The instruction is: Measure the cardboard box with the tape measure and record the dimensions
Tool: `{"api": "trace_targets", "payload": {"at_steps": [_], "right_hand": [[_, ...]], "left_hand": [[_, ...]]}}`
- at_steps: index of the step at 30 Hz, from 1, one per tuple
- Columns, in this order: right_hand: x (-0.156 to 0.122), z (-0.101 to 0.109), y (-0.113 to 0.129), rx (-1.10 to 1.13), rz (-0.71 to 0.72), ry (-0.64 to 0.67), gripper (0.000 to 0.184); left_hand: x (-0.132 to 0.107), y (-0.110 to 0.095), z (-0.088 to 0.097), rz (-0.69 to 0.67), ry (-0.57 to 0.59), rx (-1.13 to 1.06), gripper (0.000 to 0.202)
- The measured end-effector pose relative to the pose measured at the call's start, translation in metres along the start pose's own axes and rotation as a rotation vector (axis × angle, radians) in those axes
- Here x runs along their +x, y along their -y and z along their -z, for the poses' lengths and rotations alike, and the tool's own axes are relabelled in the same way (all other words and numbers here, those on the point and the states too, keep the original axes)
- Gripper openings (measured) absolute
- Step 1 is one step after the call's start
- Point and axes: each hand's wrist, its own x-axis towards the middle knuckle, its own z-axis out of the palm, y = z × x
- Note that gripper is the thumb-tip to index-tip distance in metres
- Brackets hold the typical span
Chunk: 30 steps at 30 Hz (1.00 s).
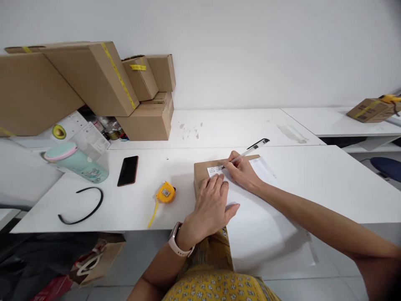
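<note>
The right hand (242, 172) is grasping a slanting pen (250, 151) between fingertips; the left hand (210, 205) is lying unclenched on paper (216, 170) near the bench's (328, 188) front edge, a wall (250, 50) rising behind.

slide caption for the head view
Right hand holds a pen to paper on a box; left hand rests on the paper.

A single head-worn camera looked forward and down across a white desk (319, 179). Coverage was wide: the wearer's yellow floral top (213, 288) stood nearest, at bottom centre; left hand (211, 204) and right hand (243, 172) lay near mid-frame; a white wall (250, 50) closed the top.
</note>
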Motion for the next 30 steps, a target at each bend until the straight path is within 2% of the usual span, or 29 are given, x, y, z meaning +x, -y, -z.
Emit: {"api": "trace_targets", "payload": {"at_steps": [5, 14, 30], "right_hand": [[-0.0014, 0.0002, 0.0006, -0.059, 0.042, -0.021, 0.023], [-0.0014, 0.0003, -0.001, -0.076, 0.051, 0.007, 0.021], [-0.0003, 0.0003, 0.0001, -0.125, 0.051, -0.032, 0.019]], "left_hand": [[-0.0008, 0.0003, -0.0022, 0.0, -0.01, 0.0, 0.057], [-0.0004, -0.0001, -0.0016, 0.001, -0.019, -0.003, 0.053], [-0.0007, -0.0001, -0.0025, -0.006, -0.019, 0.01, 0.054]]}}
